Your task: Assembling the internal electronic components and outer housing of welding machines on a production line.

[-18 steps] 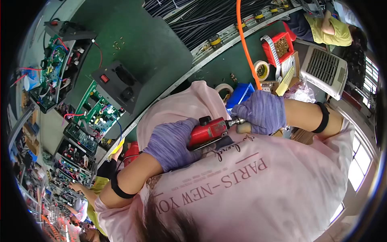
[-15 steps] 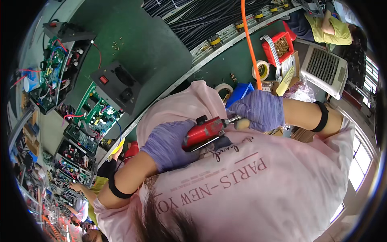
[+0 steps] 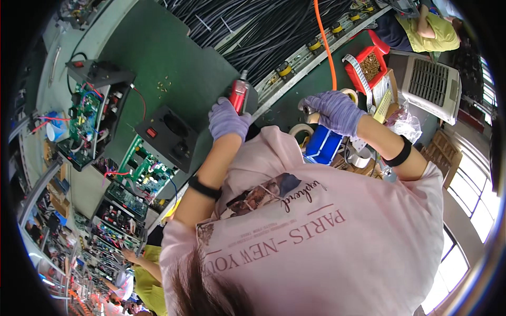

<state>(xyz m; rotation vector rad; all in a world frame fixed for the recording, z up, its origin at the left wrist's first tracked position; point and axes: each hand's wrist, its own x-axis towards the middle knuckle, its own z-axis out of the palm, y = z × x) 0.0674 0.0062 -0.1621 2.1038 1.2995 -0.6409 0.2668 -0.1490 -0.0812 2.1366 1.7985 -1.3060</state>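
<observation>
My left hand [image 3: 227,121], in a purple glove, is wrapped round a red handheld power tool [image 3: 239,96]. A bare metal nipple on the tool points away from me. The tool is over the far edge of the green bench top. My right hand [image 3: 337,109], also gloved, is closed round a round metal fitting [image 3: 305,109], whose open end faces left. An orange hose [image 3: 328,50] runs down to behind this hand; its join with the fitting is hidden. Just below the right hand sits a blue bin [image 3: 322,143].
A black housing [image 3: 167,138] with a red switch and green circuit boards [image 3: 150,176] lie on the left. Black cables [image 3: 253,31] fill the far rack. A red bin [image 3: 369,68] of small brass parts and tape rolls [image 3: 301,132] are at right. Other people work nearby.
The tool and the fitting, together before, are now apart. My left hand has carried the tool up and away over the bench; my right hand has shifted slightly up with the fitting.
</observation>
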